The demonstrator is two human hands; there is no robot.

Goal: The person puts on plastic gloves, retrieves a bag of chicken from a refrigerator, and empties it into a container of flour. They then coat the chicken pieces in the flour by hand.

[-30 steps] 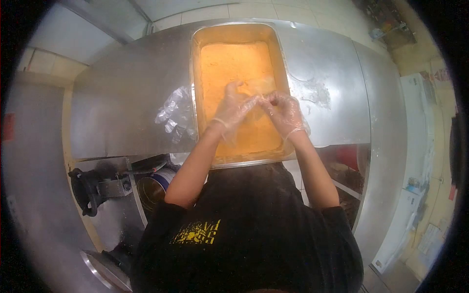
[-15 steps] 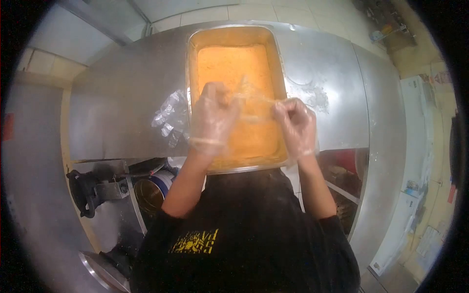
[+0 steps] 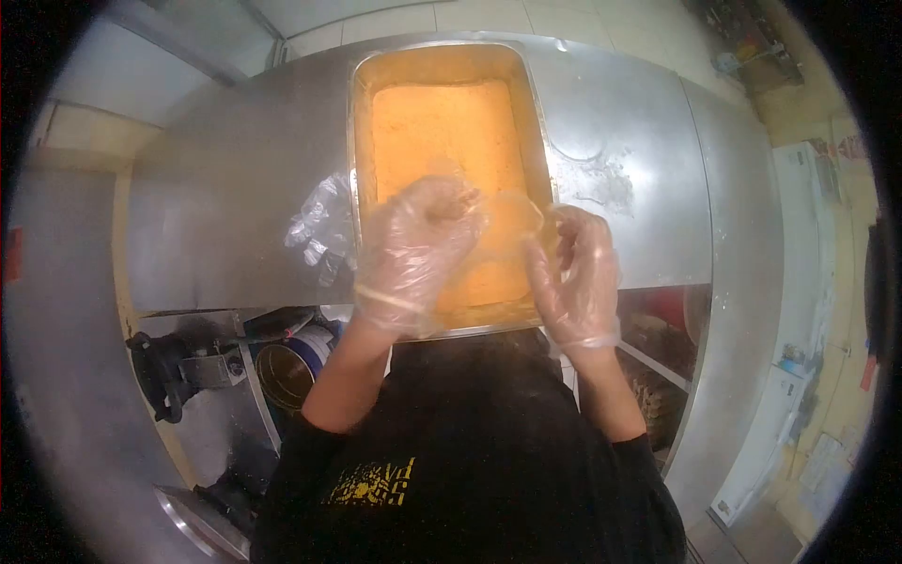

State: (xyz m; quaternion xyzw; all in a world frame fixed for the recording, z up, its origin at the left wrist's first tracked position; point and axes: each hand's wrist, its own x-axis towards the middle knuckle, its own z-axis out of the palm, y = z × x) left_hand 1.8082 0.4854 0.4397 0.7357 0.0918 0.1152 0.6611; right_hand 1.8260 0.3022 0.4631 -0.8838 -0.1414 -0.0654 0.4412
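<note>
My left hand, in a clear plastic glove, is closed over the tray with its fingertips pinching a thin pale rubber band. A similar band circles the glove at my left wrist. The held loop reaches across to my right hand, also in a clear glove. Its thumb and bent fingers are apart, right at the loop's far end. Below both hands lies a deep metal tray with a smooth orange-yellow layer in it.
A stainless steel table bears the tray. Crumpled clear plastic gloves lie against its left side. Wet-looking marks show on the steel at the right. A blue-rimmed tin and a black-handled item stand below the table's front edge.
Both hands have come slightly nearer to my body. The right fingers have loosened from a pinch and spread, and the stretched band now shows as a rounder loop.
</note>
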